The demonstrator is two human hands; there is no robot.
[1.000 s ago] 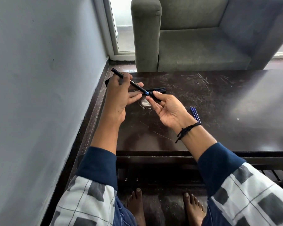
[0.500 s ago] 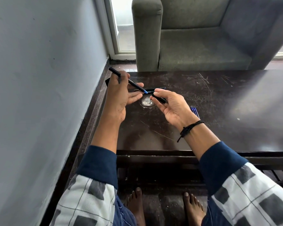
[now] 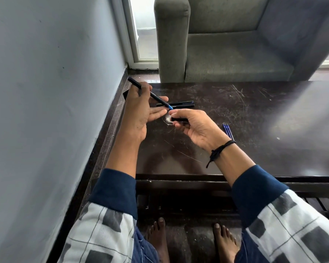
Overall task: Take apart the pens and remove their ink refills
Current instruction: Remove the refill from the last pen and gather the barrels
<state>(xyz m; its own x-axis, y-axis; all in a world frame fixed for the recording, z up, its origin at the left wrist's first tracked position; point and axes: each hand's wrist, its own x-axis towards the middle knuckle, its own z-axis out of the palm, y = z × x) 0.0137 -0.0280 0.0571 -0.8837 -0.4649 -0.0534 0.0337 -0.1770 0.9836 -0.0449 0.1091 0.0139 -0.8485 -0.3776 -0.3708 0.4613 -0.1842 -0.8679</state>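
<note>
My left hand [image 3: 139, 109] holds a black pen barrel [image 3: 156, 97] slanted down to the right, with a blue tip showing at its lower end. My right hand [image 3: 194, 128] grips a short black pen piece [image 3: 179, 120], probably the cap, just right of that tip. Two more black pens [image 3: 180, 104] lie on the dark table [image 3: 254, 130] behind my hands. Blue ink refills [image 3: 228, 130] lie side by side on the table to the right of my right wrist.
A grey wall runs close along the left of the table. A grey armchair [image 3: 235, 54] stands behind the table's far edge. A whitish round mark [image 3: 168, 118] is on the tabletop between my hands. My bare feet are on the floor below the table's front edge.
My right hand has drawn the short black piece away from the pen's blue tip and curled round it, moving slightly right and down. My left hand has kept the barrel nearly still.
</note>
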